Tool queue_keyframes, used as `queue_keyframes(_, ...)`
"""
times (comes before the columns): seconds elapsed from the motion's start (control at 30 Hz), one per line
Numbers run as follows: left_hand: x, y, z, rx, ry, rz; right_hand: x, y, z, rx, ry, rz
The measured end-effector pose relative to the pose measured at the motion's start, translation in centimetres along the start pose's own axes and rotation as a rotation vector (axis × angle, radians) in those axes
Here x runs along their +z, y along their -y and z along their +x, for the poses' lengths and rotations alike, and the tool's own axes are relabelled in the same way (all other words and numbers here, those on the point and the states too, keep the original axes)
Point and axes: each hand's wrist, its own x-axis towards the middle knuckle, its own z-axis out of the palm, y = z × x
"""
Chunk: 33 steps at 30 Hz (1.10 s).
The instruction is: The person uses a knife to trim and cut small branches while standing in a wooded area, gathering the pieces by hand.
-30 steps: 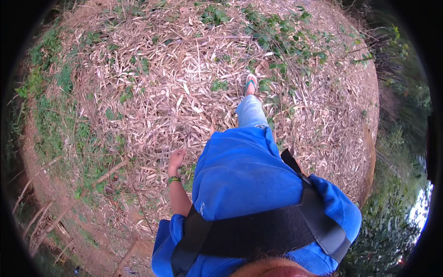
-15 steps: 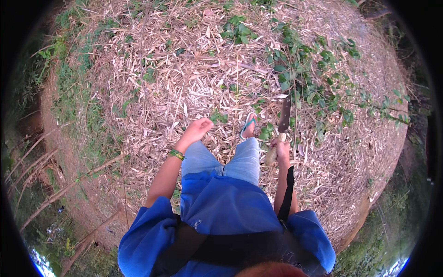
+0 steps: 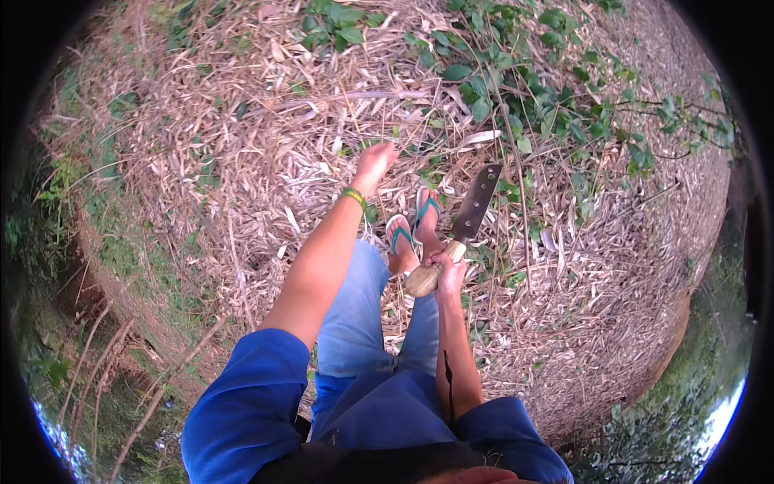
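Note:
My right hand [image 3: 450, 278] is wrapped round the wooden handle of a broad-bladed knife [image 3: 477, 203]. Its dark blade has a row of holes and points up and to the right, away from me. The thick handle end sticks out left of the fist. My left hand [image 3: 376, 164] reaches forward over the dry leaf litter [image 3: 298, 177], its fingers loosely curled in and nothing visible in them. A green and yellow band [image 3: 353, 198] circles that wrist. Both feet, in flip-flops [image 3: 425, 211], stand below, between the two hands.
Green leafy vines [image 3: 532, 89] spread over the litter ahead and to the right. A smaller leafy plant [image 3: 334, 22] grows at the far middle. Bare thin branches [image 3: 153, 411] lean at the lower left. A slender stem [image 3: 516, 169] runs just right of the blade.
My left hand has moved forward and right. The right hand has brought the knife leftward, its blade tilting further right. A second foot has come into view, and the ground has shifted with my movement.

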Motion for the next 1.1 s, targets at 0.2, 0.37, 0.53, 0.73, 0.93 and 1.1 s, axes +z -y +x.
queue_keyframes(0.2,7.5,3.9,17.4,-0.197,0.05,-0.671,-1.5,-3.8,4.7,0.032,-0.005,0.108)
queue_keyframes(0.37,7.0,2.5,27.1,0.027,-0.121,-1.111,-1.7,-3.2,6.2,0.113,0.066,-0.02)
queue_keyframes(0.53,6.8,-2.3,20.6,-0.238,-0.279,-1.123,-2.5,-2.7,5.4,0.098,0.042,-0.008)
queue_keyframes(0.73,2.5,-0.9,2.4,-0.058,-0.326,-1.358,-4.0,-4.5,2.9,0.161,0.238,0.011)
queue_keyframes(0.93,-5.5,6.1,-21.6,-0.037,-0.265,-1.207,-7.7,-2.0,-9.1,0.201,0.41,-0.295)
queue_keyframes(1.1,-9.3,15.1,-39.3,-0.094,-0.271,-1.157,-15.9,3.5,-15.6,0.094,0.491,-0.598)
